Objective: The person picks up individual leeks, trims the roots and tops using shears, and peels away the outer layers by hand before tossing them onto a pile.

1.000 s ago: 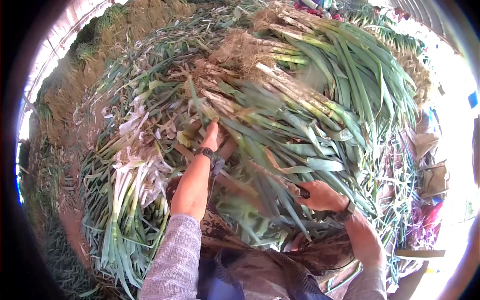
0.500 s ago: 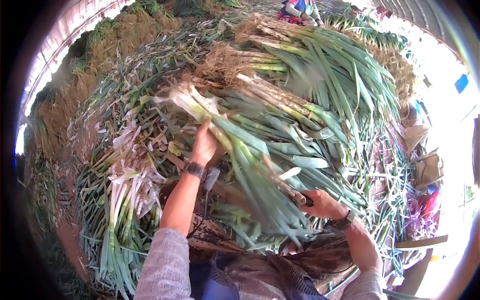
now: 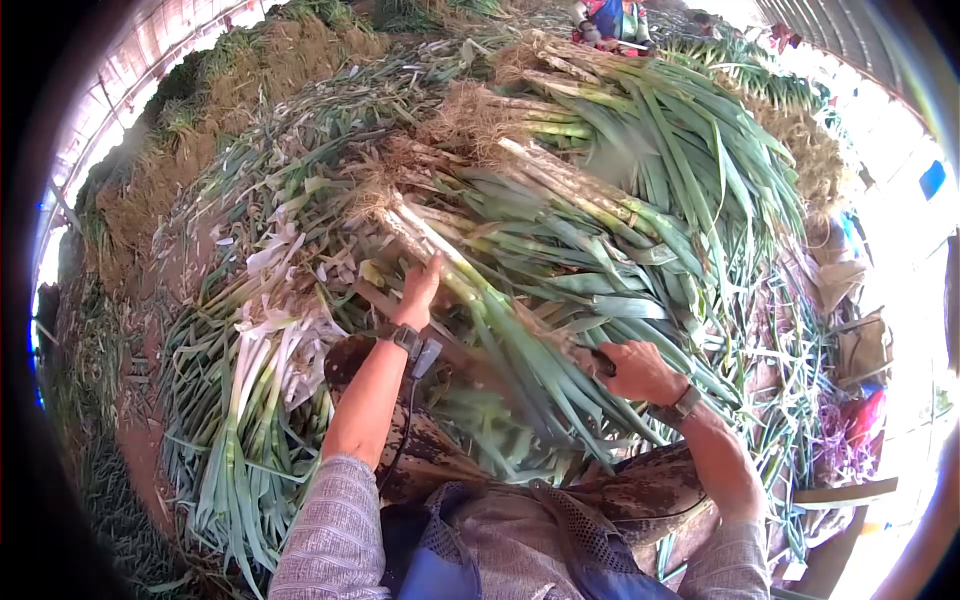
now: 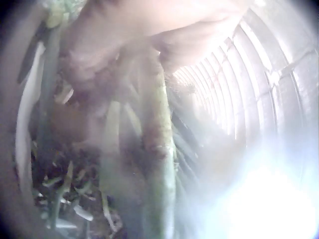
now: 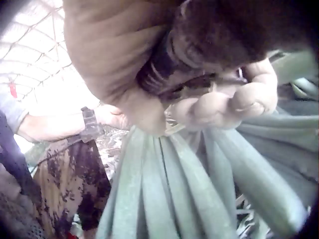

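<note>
My left hand point(image 3: 417, 292) grips a leek point(image 3: 468, 283) by its pale stalk, brown roots toward the upper left, green leaves trailing down toward the right. In the left wrist view the stalk point(image 4: 158, 119) runs down from beneath the hand. My right hand point(image 3: 645, 372), over the leaves, has its fingers curled round the dark, rounded handle point(image 5: 167, 62) of a tool. The tool's far part is blurred in the head view, and I cannot tell its kind. Green leaves point(image 5: 164, 184) spread below the right hand in its wrist view.
Large bundles of unpeeled leeks point(image 3: 690, 130) lie ahead and to the right. At the left is a pile of leeks with bared white stalks point(image 3: 255, 370). Peelings and loose leaves point(image 3: 300, 150) cover the ground. Another person point(image 3: 610, 25) sits at the far end.
My left hand has drawn a leek up from among the others, and its root end now shows, less blurred than before. The right hand keeps the dark handle and has shifted slightly upward.
</note>
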### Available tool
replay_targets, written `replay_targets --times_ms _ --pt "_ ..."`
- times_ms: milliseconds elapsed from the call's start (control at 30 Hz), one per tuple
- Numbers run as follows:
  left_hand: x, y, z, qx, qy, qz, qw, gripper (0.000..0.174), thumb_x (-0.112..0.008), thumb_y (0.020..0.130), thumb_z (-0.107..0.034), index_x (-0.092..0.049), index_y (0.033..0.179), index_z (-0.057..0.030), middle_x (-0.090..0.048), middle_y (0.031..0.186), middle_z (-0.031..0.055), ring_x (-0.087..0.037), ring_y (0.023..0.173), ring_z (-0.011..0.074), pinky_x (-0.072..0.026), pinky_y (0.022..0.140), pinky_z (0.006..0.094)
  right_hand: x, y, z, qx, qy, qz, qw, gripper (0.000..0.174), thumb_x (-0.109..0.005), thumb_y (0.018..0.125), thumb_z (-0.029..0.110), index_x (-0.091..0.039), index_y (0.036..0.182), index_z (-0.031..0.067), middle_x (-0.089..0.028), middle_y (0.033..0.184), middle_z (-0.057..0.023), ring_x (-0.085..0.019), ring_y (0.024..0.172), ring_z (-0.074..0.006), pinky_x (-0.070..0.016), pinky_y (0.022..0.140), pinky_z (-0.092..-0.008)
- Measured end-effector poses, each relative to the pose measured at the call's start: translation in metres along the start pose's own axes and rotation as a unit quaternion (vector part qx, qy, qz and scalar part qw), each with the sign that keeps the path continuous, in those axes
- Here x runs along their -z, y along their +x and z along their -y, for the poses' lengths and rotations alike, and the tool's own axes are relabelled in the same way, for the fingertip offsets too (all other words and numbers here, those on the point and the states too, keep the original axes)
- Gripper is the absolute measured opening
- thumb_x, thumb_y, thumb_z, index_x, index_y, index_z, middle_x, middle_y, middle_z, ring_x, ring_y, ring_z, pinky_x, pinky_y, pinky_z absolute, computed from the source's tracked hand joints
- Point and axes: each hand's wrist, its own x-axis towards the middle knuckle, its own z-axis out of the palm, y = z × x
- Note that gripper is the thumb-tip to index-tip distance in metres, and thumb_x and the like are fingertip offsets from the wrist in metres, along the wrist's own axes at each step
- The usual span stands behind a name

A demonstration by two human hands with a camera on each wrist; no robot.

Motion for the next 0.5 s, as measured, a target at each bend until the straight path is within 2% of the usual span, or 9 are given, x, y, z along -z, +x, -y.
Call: replay_targets --times_ms 33,67,200,267,400,467,500 --pt "0.000 -0.003 0.000 0.073 -0.129 0.043 0.988 0.055 -0.057 0.096 -0.048 -0.055 0.123 0.0001 -0.070 0.099 0.0090 -0.068 0.088 0.0255 -0.0551 0.076 0.0383 0.000 0.001 0.003 0.008 -0.020 0.025 0.999 0.024 -0.060 0.081 0.024 -0.063 0.095 0.0049 -0.066 0.079 -0.0221 -0.063 0.078 -0.0431 -0.0484 0.072 -0.0525" --pt "0.000 -0.006 0.000 0.145 -0.255 0.084 0.952 0.050 -0.056 0.097 -0.047 -0.056 0.119 -0.0017 -0.069 0.099 0.0095 -0.069 0.089 0.0266 -0.0574 0.073 0.0407 0.000 0.002 0.005 0.016 -0.041 0.050 0.998 0.026 -0.060 0.081 0.025 -0.063 0.098 0.0053 -0.066 0.081 -0.0225 -0.063 0.080 -0.0433 -0.0475 0.074 -0.0532" --pt "0.001 -0.007 0.003 0.149 -0.312 0.121 0.930 0.049 -0.054 0.097 -0.048 -0.052 0.123 -0.0061 -0.063 0.103 0.0096 -0.064 0.094 0.0265 -0.0568 0.074 0.0432 -0.011 0.014 0.000 0.008 -0.058 0.047 0.997 0.028 -0.059 0.081 0.025 -0.062 0.101 0.0051 -0.066 0.083 -0.0230 -0.063 0.084 -0.0432 -0.0457 0.077 -0.0534" --pt "0.001 -0.010 0.002 0.114 -0.306 0.126 0.937 0.046 -0.057 0.097 -0.045 -0.052 0.122 -0.0064 -0.063 0.105 0.0098 -0.066 0.091 0.0252 -0.0579 0.073 0.0404 -0.012 0.018 0.001 0.013 -0.032 0.071 0.997 0.034 -0.061 0.085 0.033 -0.064 0.106 0.0060 -0.066 0.081 -0.0236 -0.061 0.084 -0.0438 -0.0444 0.079 -0.0537" --pt "-0.003 -0.020 0.003 0.098 -0.334 0.110 0.931 0.042 -0.058 0.097 -0.041 -0.052 0.120 -0.0066 -0.063 0.105 0.0101 -0.065 0.093 0.0247 -0.0577 0.073 0.0407 -0.019 0.024 0.002 0.015 -0.039 0.042 0.998 0.028 -0.060 0.081 0.024 -0.062 0.099 0.0042 -0.066 0.083 -0.0232 -0.063 0.083 -0.0432 -0.0459 0.077 -0.0538" --pt "-0.004 -0.023 0.011 0.120 -0.323 0.171 0.923 0.038 -0.059 0.098 -0.038 -0.053 0.119 -0.0080 -0.064 0.105 0.0092 -0.065 0.092 0.0242 -0.0573 0.072 0.0400 -0.018 0.027 0.003 0.017 -0.042 0.019 0.999 0.028 -0.060 0.080 0.026 -0.062 0.099 0.0040 -0.067 0.083 -0.0227 -0.063 0.082 -0.0434 -0.0466 0.076 -0.0543" --pt "-0.008 -0.021 0.024 0.128 -0.321 0.167 0.923 0.037 -0.057 0.099 -0.040 -0.053 0.121 -0.0100 -0.064 0.105 0.0080 -0.065 0.090 0.0237 -0.0563 0.070 0.0405 -0.016 0.027 0.003 0.018 -0.042 0.020 0.999 0.028 -0.060 0.080 0.026 -0.062 0.099 0.0040 -0.067 0.083 -0.0227 -0.063 0.082 -0.0434 -0.0466 0.076 -0.0543"
